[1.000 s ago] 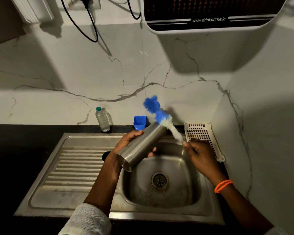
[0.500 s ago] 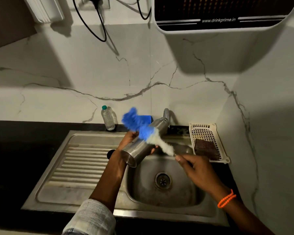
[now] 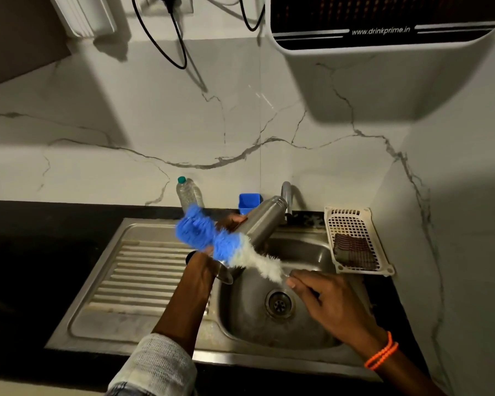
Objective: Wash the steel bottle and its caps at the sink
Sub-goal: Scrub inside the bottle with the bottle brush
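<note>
You are on the scrubbing step: the brush point(image 3: 212, 242) lies across the outside of the steel bottle point(image 3: 259, 224), held tilted over the sink point(image 3: 143, 284). Your left hand point(image 3: 203, 270) grips the bottle's base end; your right hand point(image 3: 323, 298) pinches the brush handle. Next, aim the bristles at the bottle's mouth

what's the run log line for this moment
left hand grips steel bottle | right hand holds bottle brush outside it | over sink
</note>
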